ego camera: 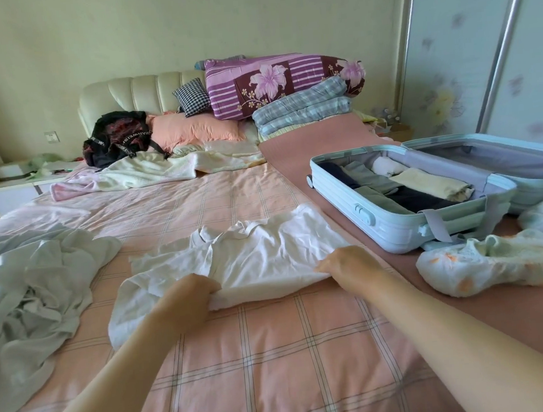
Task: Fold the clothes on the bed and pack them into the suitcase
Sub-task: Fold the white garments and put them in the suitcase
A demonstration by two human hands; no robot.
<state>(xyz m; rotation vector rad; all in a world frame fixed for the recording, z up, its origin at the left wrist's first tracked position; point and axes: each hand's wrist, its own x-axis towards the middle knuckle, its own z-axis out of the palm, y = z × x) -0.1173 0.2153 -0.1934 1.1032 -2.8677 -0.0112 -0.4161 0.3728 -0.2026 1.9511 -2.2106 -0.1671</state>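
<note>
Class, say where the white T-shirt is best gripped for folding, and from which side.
Its near hem, one corner per hand, from the person's side: the white T-shirt lies spread, collar far; left hand and right hand grip there.
</note>
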